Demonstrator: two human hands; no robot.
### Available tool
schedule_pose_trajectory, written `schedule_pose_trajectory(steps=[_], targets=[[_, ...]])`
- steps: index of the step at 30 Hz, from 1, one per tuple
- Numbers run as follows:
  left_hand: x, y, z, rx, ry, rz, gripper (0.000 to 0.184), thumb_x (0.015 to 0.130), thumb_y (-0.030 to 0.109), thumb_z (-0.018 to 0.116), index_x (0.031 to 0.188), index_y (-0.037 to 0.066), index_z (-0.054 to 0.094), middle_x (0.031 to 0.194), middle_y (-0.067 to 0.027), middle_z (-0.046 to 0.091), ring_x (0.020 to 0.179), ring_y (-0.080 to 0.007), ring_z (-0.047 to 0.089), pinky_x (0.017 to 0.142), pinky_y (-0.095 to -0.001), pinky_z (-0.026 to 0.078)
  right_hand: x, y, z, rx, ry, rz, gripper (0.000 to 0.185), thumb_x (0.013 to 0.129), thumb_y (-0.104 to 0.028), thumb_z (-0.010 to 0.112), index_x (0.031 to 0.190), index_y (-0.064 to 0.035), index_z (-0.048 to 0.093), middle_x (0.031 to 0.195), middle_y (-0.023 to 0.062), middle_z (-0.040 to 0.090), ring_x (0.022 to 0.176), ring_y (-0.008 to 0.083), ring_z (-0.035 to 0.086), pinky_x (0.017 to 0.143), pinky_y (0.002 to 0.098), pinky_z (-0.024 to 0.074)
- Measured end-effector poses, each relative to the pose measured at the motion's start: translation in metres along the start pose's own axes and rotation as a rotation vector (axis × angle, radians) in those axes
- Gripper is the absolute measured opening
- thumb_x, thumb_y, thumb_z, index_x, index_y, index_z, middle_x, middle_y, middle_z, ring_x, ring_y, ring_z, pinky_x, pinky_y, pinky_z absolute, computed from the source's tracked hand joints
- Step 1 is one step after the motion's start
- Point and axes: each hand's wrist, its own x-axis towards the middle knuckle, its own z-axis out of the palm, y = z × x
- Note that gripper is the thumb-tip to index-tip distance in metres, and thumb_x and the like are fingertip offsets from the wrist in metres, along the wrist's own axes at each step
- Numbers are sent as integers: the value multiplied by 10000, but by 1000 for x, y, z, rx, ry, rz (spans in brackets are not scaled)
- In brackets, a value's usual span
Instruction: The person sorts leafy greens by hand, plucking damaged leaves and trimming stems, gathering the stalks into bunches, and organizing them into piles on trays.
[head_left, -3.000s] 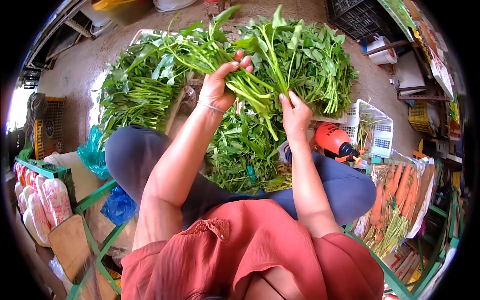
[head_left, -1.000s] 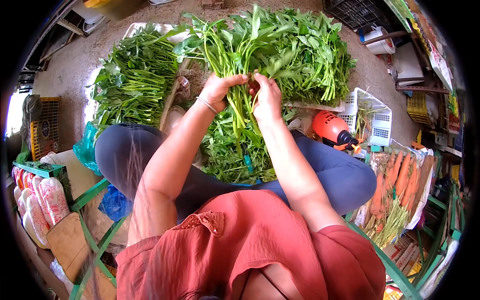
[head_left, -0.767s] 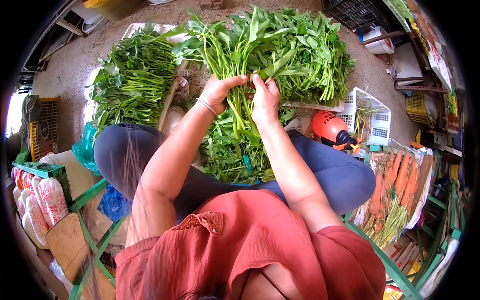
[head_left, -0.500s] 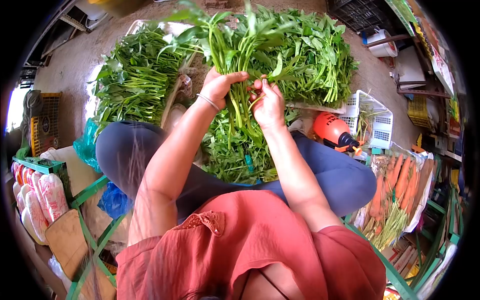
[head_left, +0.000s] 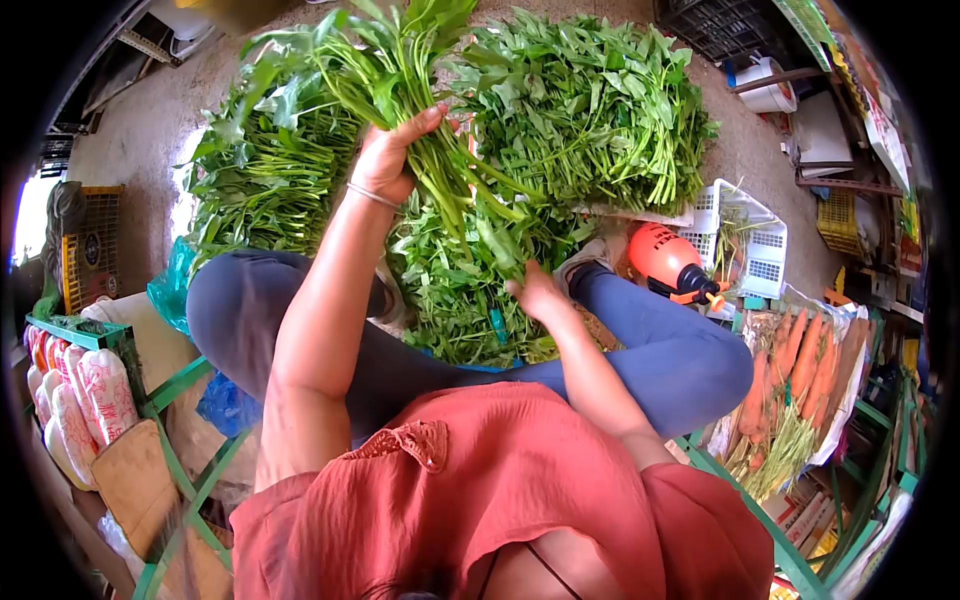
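Left hand [head_left: 386, 160], upper centre: fingers [head_left: 424, 122] closed around bunch of greens [head_left: 400, 88]. Right hand [head_left: 543, 294], centre, at leafy pile [head_left: 455, 312]: fingers part-curled, hold cannot be told. Orange sprayer [head_left: 655, 257], right: dark lettering [head_left: 664, 239], not fully legible.

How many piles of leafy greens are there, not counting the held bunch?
3: one pile at left, one pile at right, and a looser pile between the bent legs. The held bunch may hide more.
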Motion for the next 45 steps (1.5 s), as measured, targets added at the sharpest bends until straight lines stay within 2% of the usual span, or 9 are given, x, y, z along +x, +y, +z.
schedule_pose_trajectory(steps=[5, 7, 13, 21, 29, 31, 37, 42, 45], targets=[[-10, 0, 2, -10, -132, -125, 360, 706, 77, 659, 1018, 23, 488, 878, -65, 574, 778, -201, 583, 709, -362, 510, 3, -1, -58, -40, 447, -17, 468, 850, -280, 469, 1233, -35, 360, 978, 192, 591, 899, 319, 579, 811, 412, 433], [-14, -3, 10, 15, -153, -53, 345, 703, 75, 657, 1006, 22, 500, 873, -63, 571, 770, -199, 580, 690, -351, 507, -12, -21, -79, 150, 858, -362, 369, 873, -311, 425, 1161, -83, 467, 891, 115, 630, 801, 273, 609, 739, 407, 455], [-16, -7, 16, 92, -170, -27, 327, 702, 75, 671, 989, 25, 523, 864, -56, 576, 784, -188, 587, 695, -317, 503, -20, -68, -59, 262, 699, -974, 284, 817, -258, 569, 979, -25, 564, 873, 101, 627, 743, 218, 601, 661, 347, 461], [-21, -16, 6, 106, -188, -53, 386, 727, 59, 629, 1084, -3, 495, 982, -87, 588, 870, -193, 581, 760, -341, 490, -11, -60, -41, 924, 403, -893, 205, 839, -121, 545, 1009, -9, 570, 889, 45, 619, 791, 99, 536, 736, 234, 420], [-23, -31, 3, 179, -249, -114, 366, 669, -25, 646, 1014, 19, 532, 898, -56, 595, 809, -166, 577, 753, -303, 471, 6, -56, -36, 534, 347, -793, 298, 792, -107, 602, 1070, -12, 548, 923, 70, 609, 817, 120, 544, 741, 232, 424], [-23, -32, 5, 236, -253, -83, 329, 656, -38, 649, 968, 24, 561, 863, -42, 605, 768, -145, 580, 714, -275, 473, -14, -60, -74, 301, 410, -481, 394, 769, -72, 595, 1152, -39, 506, 1149, 143, 526, 1072, 214, 500, 907, 284, 383], [-29, -31, 9, 622, -264, 33, 411, 623, -25, 671, 1014, 35, 559, 925, -10, 588, 799, -94, 534, 717, -256, 450, -78, -63, -187, 895, 1006, -1109, 242, 786, -13, 533, 1027, -20, 558, 1049, 65, 578, 796, 74, 555, 622, 146, 449], [-22, -41, -4, 1068, -433, 447, 374, 648, -1, 655, 1010, 19, 563, 926, -31, 599, 830, -123, 546, 759, -263, 445, -66, -81, -204, 80, 1055, -1213, 253, 717, -69, 623, 966, -102, 593, 943, 65, 614, 821, 202, 600, 694, 299, 483], [-26, -42, -13, 1341, -430, 159, 344, 823, 289, 506, 1115, 107, 502, 1130, -20, 535, 1027, -182, 492, 829, -307, 413, -53, -77, -197, 69, 1087, -1134, 248, 690, -75, 639, 932, -118, 607, 857, 59, 623, 770, 208, 601, 680, 301, 475]])
